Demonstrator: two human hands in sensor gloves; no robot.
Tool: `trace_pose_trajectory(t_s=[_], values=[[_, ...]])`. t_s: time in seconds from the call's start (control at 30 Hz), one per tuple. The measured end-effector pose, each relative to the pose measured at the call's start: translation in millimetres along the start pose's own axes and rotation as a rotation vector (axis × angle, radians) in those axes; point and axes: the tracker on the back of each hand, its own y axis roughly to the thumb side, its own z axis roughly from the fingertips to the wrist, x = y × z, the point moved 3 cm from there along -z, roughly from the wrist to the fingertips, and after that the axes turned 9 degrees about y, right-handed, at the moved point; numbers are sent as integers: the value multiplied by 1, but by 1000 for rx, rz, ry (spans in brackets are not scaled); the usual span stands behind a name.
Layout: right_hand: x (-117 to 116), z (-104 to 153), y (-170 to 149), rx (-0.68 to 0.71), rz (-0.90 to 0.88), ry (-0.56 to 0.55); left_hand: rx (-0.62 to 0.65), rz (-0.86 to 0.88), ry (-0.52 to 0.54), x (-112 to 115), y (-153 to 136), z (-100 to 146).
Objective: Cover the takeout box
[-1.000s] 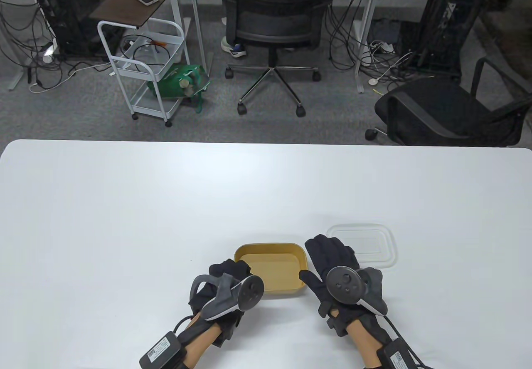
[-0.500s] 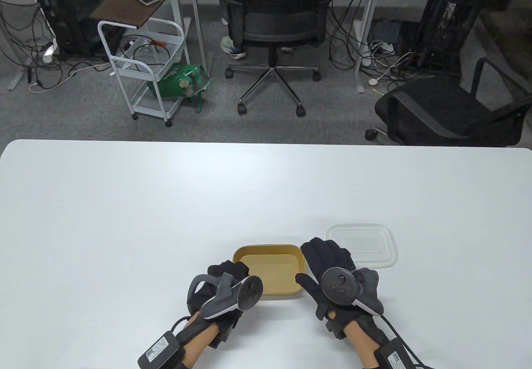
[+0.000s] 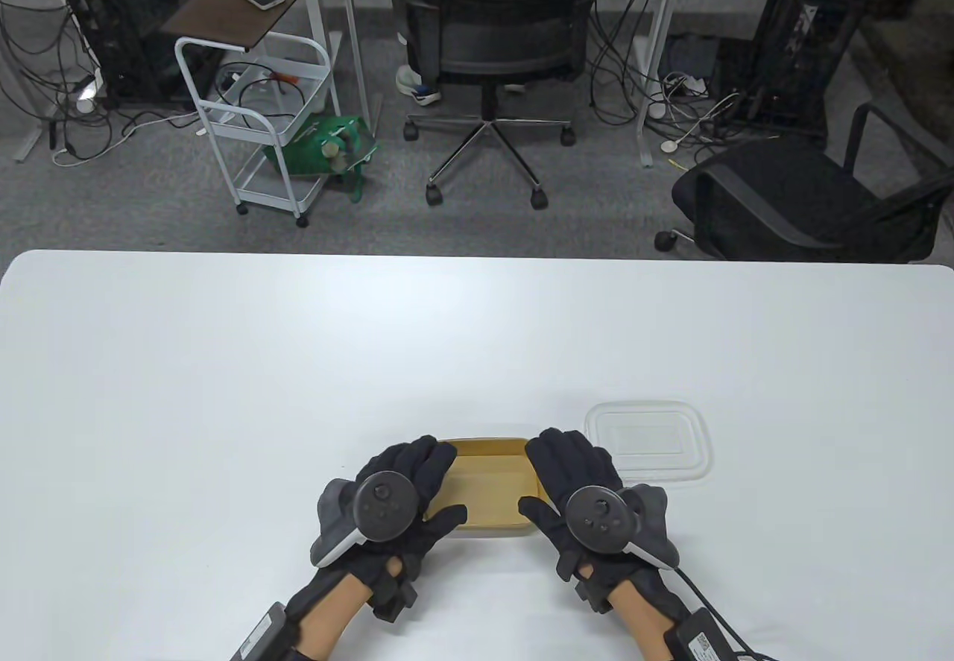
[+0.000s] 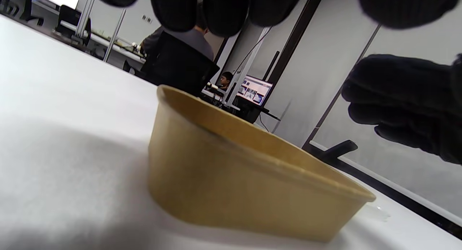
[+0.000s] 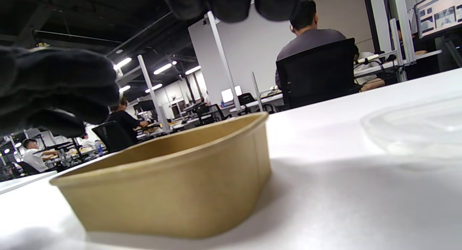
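The brown paper takeout box (image 3: 488, 486) stands open on the white table near the front edge. My left hand (image 3: 417, 482) is open, palm down, over the box's left end. My right hand (image 3: 551, 475) is open, palm down, over its right end. In the left wrist view the box (image 4: 245, 178) sits below my fingers (image 4: 223, 8), with a gap between them. In the right wrist view the box (image 5: 173, 185) also lies below the fingers (image 5: 231, 3). The clear plastic lid (image 3: 648, 441) lies flat on the table just right of my right hand, and shows in the right wrist view (image 5: 415, 127).
The white table (image 3: 298, 363) stretches far to the left and back. Beyond its far edge stand office chairs (image 3: 496, 27), a white trolley (image 3: 257, 117) and cables on the floor.
My left hand has turned palm down, opened, and moved over the box's left end. My right hand has shifted left, off the lid and over the box's right end.
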Motion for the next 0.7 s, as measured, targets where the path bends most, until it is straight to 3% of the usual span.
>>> trace_pose_trajectory(t_s=[0.4,0.57,0.7], values=[[0,-2,3,11,24,12,-12,-3,-51,6,-5,0],[27,1,-2,15,58,-99,-28,3,-52,4,-8,-1],[58,6,-25,-26,115,-187,-31,-4,-32,-1,-10,-2]])
